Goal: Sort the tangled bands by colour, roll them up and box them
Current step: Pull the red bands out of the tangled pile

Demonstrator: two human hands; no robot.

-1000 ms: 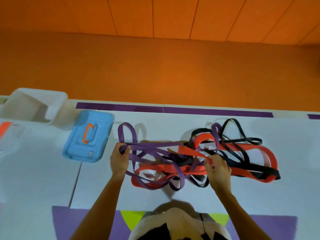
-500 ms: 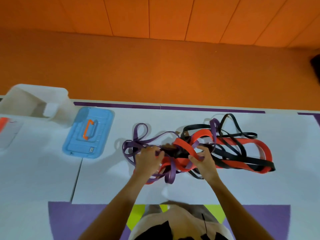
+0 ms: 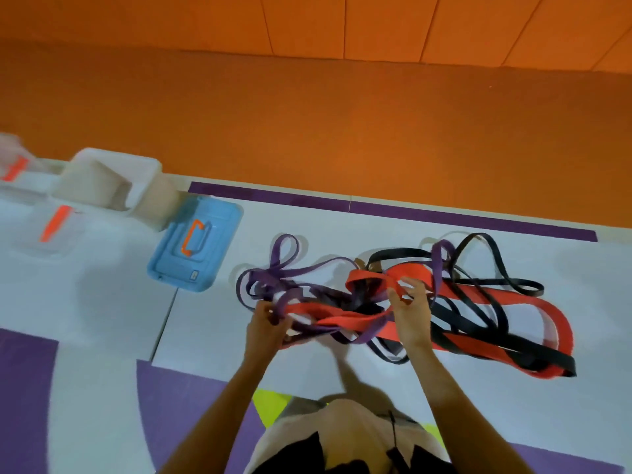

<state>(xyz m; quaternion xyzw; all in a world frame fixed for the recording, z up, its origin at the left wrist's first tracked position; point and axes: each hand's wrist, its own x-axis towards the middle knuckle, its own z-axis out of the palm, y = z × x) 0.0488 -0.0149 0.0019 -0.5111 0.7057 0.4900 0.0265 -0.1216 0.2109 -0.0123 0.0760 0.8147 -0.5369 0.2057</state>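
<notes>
Three colours in one tangle: flat purple bands (image 3: 273, 273), wide red bands (image 3: 369, 277) and black bands (image 3: 547, 360), all lying on the white surface (image 3: 478, 405) in front of the person.

- Purple sits mostly at the left end, with one loop reaching toward the far edge.
- Red and black run out to the right, crossing each other.
- The middle is knotted; which strand lies on top there cannot be told.
- Left hand (image 3: 270, 323): fingers curled round purple strands at the near-left end of the tangle.
- Right hand (image 3: 410, 313): at the middle, thumb and fingers half-curled against a wide red strand. A firm grip cannot be told.
- Flat light-blue plastic lid (image 3: 219, 227) with an orange handle: left of the tangle, apart from it.
- Translucent white plastic box (image 3: 113, 179): just beyond the lid's far corner.
</notes>
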